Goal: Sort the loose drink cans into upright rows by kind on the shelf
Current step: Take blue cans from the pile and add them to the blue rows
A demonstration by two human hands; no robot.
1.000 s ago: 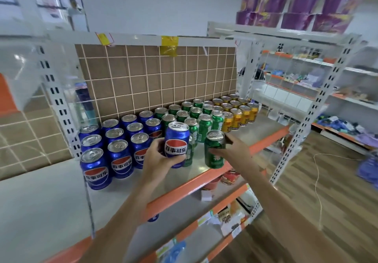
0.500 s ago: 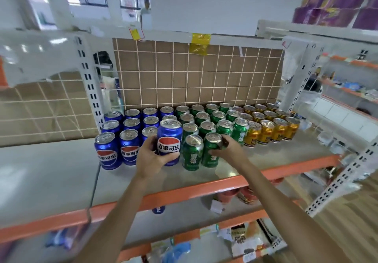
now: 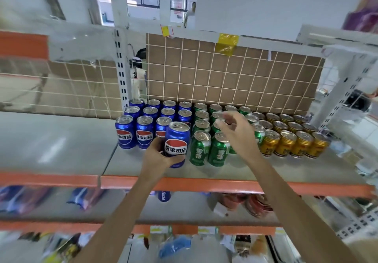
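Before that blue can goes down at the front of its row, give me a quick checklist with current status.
1. Grip: left hand wraps the blue can low on its body: ok.
2. Can upright, label facing out: ok.
3. Right kind: blue row stands just to its left: ok.
4. Front slot beside the green cans: hidden behind the held can: cannot tell.
5. Right hand free: it hovers above the green cans holding nothing: ok.
6. Neighbouring cans standing: blue, green and gold cans all upright: ok.
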